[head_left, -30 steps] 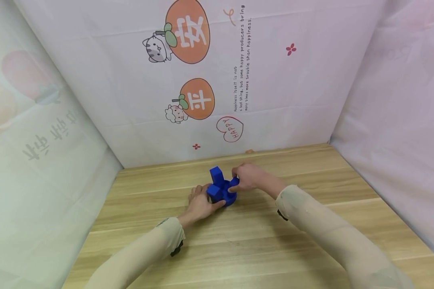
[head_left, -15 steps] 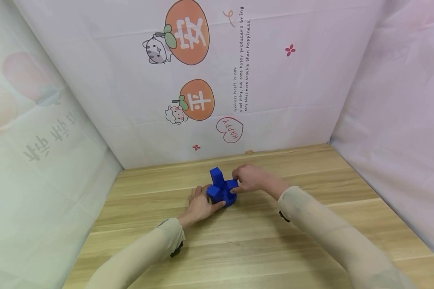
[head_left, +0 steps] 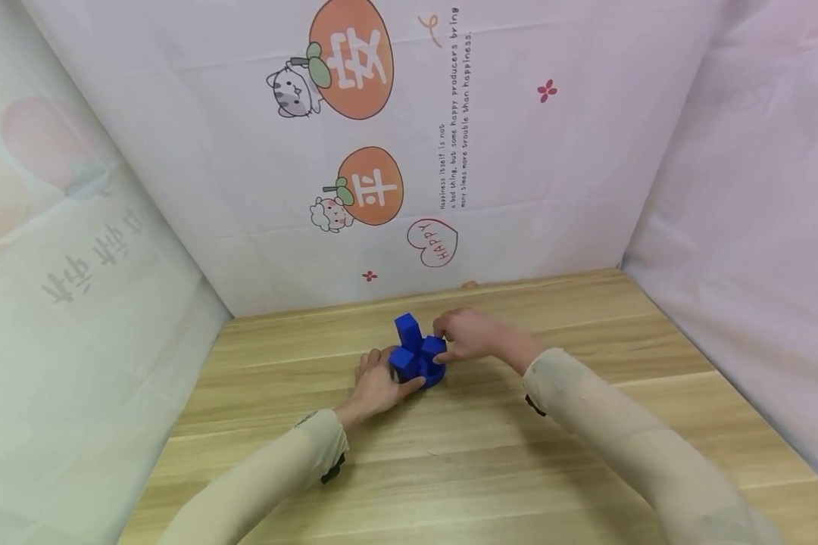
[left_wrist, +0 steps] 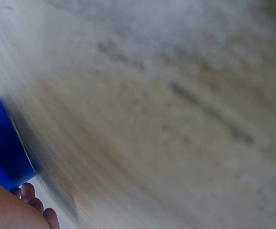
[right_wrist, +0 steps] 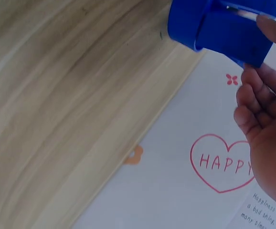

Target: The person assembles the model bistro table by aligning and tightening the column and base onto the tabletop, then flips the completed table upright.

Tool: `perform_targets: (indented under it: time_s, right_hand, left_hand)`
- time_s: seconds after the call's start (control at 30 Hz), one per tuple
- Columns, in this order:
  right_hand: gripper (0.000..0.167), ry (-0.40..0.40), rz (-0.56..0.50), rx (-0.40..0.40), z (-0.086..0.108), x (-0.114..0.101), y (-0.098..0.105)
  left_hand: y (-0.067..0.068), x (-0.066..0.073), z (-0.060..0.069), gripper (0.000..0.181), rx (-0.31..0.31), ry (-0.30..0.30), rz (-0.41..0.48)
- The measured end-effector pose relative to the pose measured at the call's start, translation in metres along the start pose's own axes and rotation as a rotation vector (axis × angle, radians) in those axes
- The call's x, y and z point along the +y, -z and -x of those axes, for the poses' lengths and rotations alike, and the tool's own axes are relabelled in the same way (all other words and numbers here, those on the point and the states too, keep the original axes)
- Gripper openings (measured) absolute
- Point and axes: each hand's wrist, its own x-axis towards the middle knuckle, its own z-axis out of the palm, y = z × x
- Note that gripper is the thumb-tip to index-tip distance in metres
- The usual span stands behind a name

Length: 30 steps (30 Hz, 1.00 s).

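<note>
A blue round base (head_left: 435, 375) stands on the wooden table, with several blue square-topped blocks in it. The tall block (head_left: 407, 330) rises at the back and another block (head_left: 402, 359) sits at the left. My left hand (head_left: 376, 387) grips the base from its left side, thumb at the front. In the left wrist view only part of that hand (left_wrist: 9, 210) shows beside the blue wall. My right hand (head_left: 473, 333) pinches a third block (head_left: 434, 347) at the right of the base. The right wrist view shows this block (right_wrist: 233, 36) between thumb and fingertips.
Wood-grain tabletop (head_left: 463, 469) lies under both forearms. Behind the base stands a white printed cloth wall (head_left: 518, 212), with more cloth walls at left (head_left: 109, 303) and right (head_left: 743, 227).
The block in my right hand has turned so that its square top faces up, and it has moved slightly left over the base. My left hand has stayed in place.
</note>
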Motion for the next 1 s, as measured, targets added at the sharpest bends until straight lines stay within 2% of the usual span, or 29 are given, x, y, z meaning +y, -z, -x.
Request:
perform_targets:
  time_s: [0.2,0.3,0.5,0.67,0.83,1.0]
  right_hand:
    - [0.051,-0.051,0.033,-0.019,-0.005,-0.003,-0.004]
    - [0.057,-0.045,0.035,-0.048,-0.007,-0.001,-0.005]
    - [0.049,0.006,0.013,-0.061,-0.008,0.001,-0.002]
    - [0.041,-0.053,-0.007,-0.031,-0.01,-0.003,-0.002]
    - [0.046,-0.134,0.007,-0.019,-0.011,-0.005,-0.004]
    - [0.052,-0.119,0.014,-0.053,-0.011,-0.002,-0.004]
  left_hand:
    - [-0.001,0.0,0.0,0.091,-0.006,-0.005,0.013]
    - [-0.001,0.0,0.0,0.092,-0.002,-0.007,0.015]
    - [0.0,0.0,0.0,0.092,0.003,-0.004,0.017]
    - [0.001,0.0,0.0,0.092,0.002,-0.005,0.014]
    - [0.002,0.001,0.001,0.093,-0.005,-0.004,0.011]
    - [0.002,0.001,0.001,0.093,-0.01,0.001,0.015]
